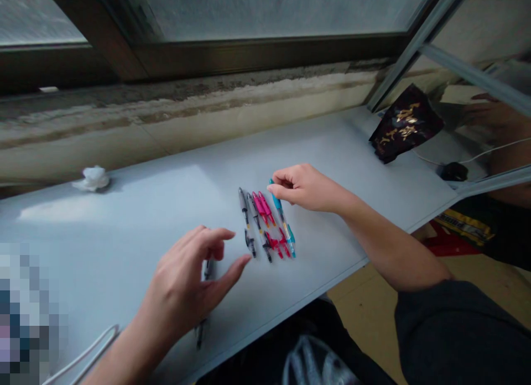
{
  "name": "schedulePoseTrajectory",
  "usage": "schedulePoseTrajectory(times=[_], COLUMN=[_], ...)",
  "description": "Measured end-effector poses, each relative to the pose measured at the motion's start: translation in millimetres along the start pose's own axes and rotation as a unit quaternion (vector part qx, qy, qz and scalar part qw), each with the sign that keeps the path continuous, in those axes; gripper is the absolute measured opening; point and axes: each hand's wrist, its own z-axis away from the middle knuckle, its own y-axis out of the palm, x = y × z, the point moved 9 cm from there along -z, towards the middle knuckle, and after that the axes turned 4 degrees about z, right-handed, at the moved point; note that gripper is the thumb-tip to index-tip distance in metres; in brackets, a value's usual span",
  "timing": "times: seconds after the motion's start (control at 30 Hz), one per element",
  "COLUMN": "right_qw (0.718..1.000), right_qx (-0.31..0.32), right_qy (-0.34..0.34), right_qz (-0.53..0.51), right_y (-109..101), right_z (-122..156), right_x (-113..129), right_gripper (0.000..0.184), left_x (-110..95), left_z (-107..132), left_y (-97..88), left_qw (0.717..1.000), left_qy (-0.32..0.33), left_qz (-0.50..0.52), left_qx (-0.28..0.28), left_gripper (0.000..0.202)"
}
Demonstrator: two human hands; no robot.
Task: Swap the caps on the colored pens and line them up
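Several pens lie side by side on the white table (166,208). Two grey-black pens (244,208) are on the left of the row, with two pink pens (264,208) beside them. At the right end is a blue pen (280,212), its upper end pinched between the thumb and fingers of my right hand (302,187). My left hand (191,274) hovers left of the row, thumb and forefinger apart, with nothing between them. Another black pen (199,335) lies under my left hand, partly hidden by it.
A crumpled white tissue (94,178) sits near the wall at the left. A dark packet with gold lettering (406,124) stands at the far right by a metal-framed glass panel (468,69). A white cable (91,349) runs along the lower left. The table's front edge (290,318) is close to my body.
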Motion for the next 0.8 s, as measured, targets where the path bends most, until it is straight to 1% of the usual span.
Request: schedulePoseTrajectory(times=[0.03, 0.07, 0.1, 0.17, 0.2, 0.27, 0.33, 0.37, 0.47, 0.53, 0.6, 0.67, 0.7, 0.73, 0.8], right_qw=[0.999, 0.996, 0.993, 0.984, 0.979, 0.973, 0.97, 0.97, 0.975, 0.981, 0.99, 0.997, 0.999, 0.999, 0.994], right_qx=[0.008, 0.016, 0.027, 0.051, 0.061, 0.074, 0.078, 0.079, 0.071, 0.049, 0.013, -0.018, -0.022, -0.013, 0.032], right_qy=[0.011, 0.025, 0.04, 0.064, 0.071, 0.077, 0.082, 0.084, 0.082, 0.071, 0.051, 0.015, -0.01, -0.038, -0.088], right_qz=[0.042, 0.08, 0.111, 0.16, 0.179, 0.205, 0.214, 0.214, 0.197, 0.172, 0.13, 0.069, 0.035, 0.001, -0.054], right_y=[-0.4, 0.6, 3.0, 10.6, 14.3, 19.7, 21.7, 21.8, 19.7, 16.5, 11.7, 8.3, 8.8, 11.6, 22.1], right_z=[-0.7, -1.2, -1.4, -1.2, -1.0, -0.5, -0.2, 0.0, 0.2, 0.5, 1.8, 4.6, 6.4, 8.3, 12.8], right_x=[-3.5, -7.1, -10.5, -15.0, -15.9, -15.7, -15.5, -15.8, -16.5, -14.7, -9.2, 0.7, 7.5, 15.0, 29.6], right_gripper=[0.039, 0.038, 0.037, 0.036, 0.035, 0.036, 0.036, 0.036, 0.038, 0.039, 0.042, 0.046, 0.049, 0.051, 0.052], left_x=[10.6, 21.2, 31.4, 48.1, 53.7, 59.1, 59.7, 59.2, 55.9, 52.8, 51.5, 53.0, 54.1, 55.3, 56.8], left_z=[1.7, 4.3, 7.6, 15.3, 19.0, 23.8, 24.9, 24.2, 19.5, 16.0, 13.6, 14.1, 15.1, 16.7, 20.7], left_y=[-6.2, -9.8, -9.7, -4.0, 0.6, 10.0, 17.2, 19.5, 22.9, 21.7, 15.9, 7.8, 3.2, -1.1, -6.7], left_qw=[0.998, 0.991, 0.981, 0.958, 0.949, 0.94, 0.939, 0.94, 0.948, 0.951, 0.945, 0.93, 0.92, 0.908, 0.883], left_qy=[-0.049, -0.096, -0.14, -0.202, -0.22, -0.237, -0.244, -0.247, -0.257, -0.264, -0.279, -0.306, -0.319, -0.33, -0.345], left_qz=[-0.043, -0.088, -0.132, -0.185, -0.188, -0.16, -0.118, -0.095, -0.005, 0.071, 0.142, 0.203, 0.23, 0.255, 0.303], left_qx=[-0.017, -0.015, 0.009, 0.085, 0.124, 0.184, 0.212, 0.214, 0.186, 0.147, 0.092, 0.029, -0.006, -0.04, -0.099], left_gripper=[0.021, 0.027, 0.034, 0.043, 0.044, 0.041, 0.038, 0.038, 0.042, 0.042, 0.042, 0.04, 0.039, 0.037, 0.031])
